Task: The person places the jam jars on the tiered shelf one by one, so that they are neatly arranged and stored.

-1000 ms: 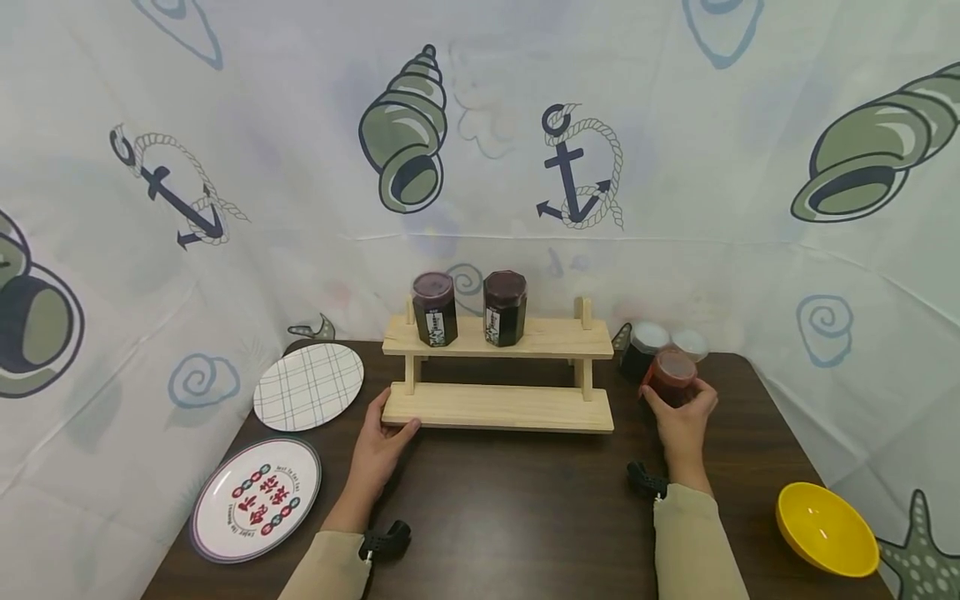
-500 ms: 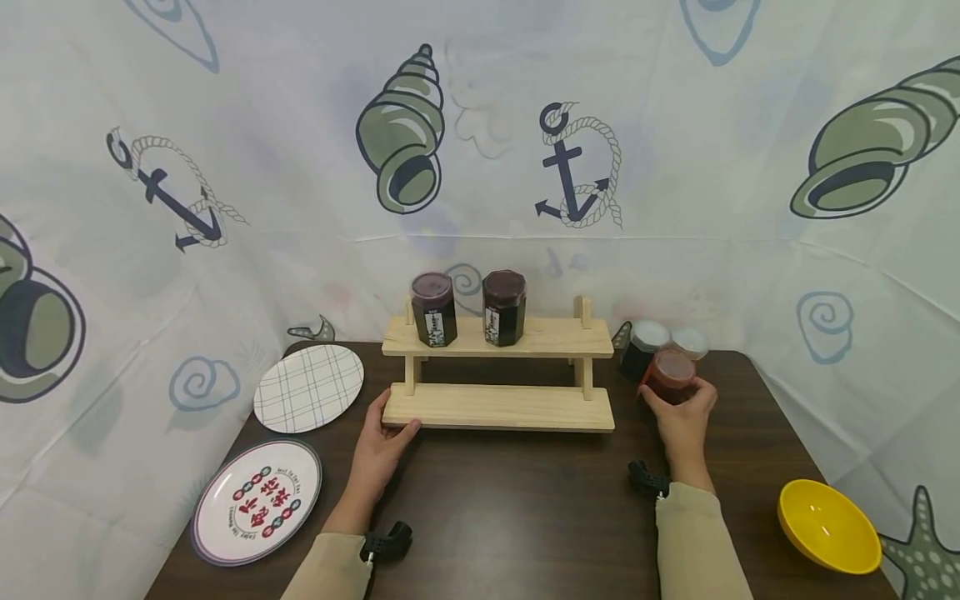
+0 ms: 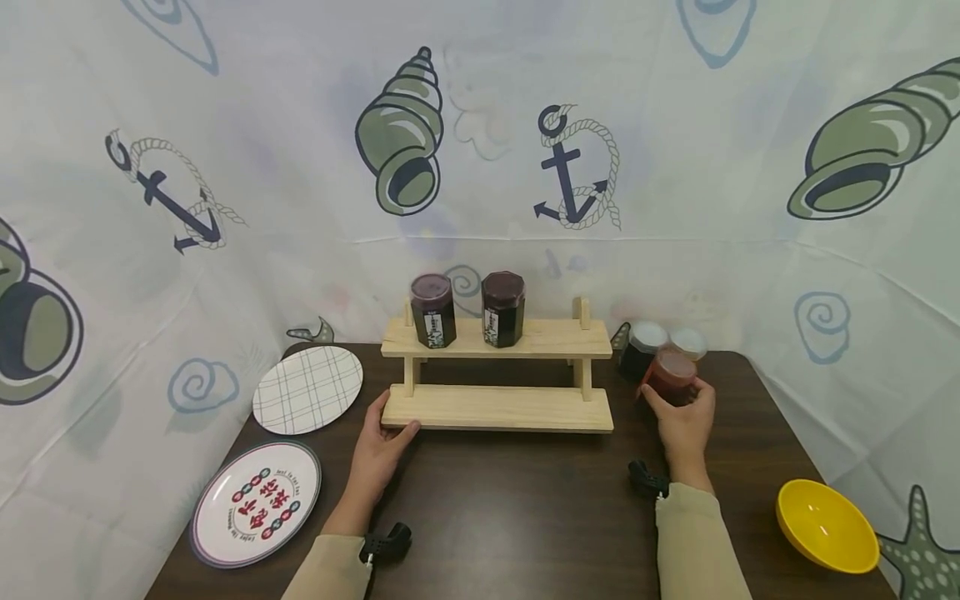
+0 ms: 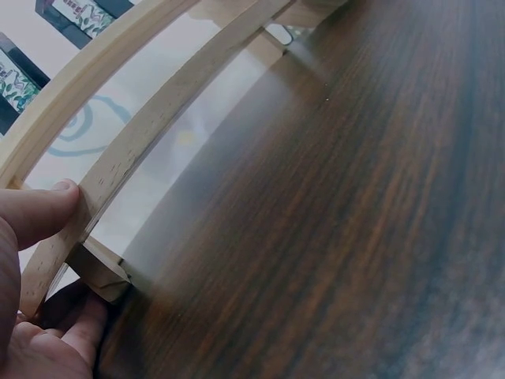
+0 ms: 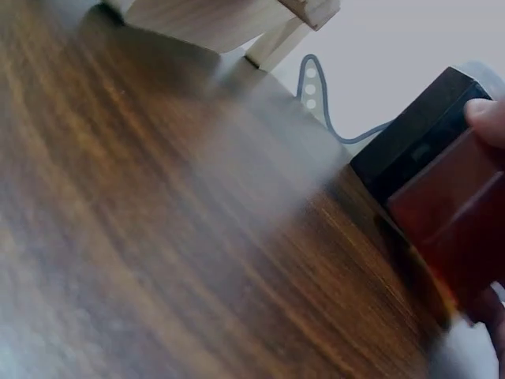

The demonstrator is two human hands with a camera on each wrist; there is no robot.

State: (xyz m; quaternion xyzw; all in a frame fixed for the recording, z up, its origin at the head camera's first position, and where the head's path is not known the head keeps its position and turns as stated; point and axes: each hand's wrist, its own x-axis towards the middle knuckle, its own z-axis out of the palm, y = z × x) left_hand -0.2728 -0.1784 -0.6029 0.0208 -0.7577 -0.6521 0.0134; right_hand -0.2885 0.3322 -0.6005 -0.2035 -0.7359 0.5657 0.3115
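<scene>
Right hand (image 3: 686,427) grips red jar (image 3: 672,372); pale-lidded jars (image 3: 648,335) behind partly hidden.

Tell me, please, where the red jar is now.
In the head view, the red jar is right of the wooden rack, held by the right hand, close in front of a dark, white-lidded jar.
</scene>
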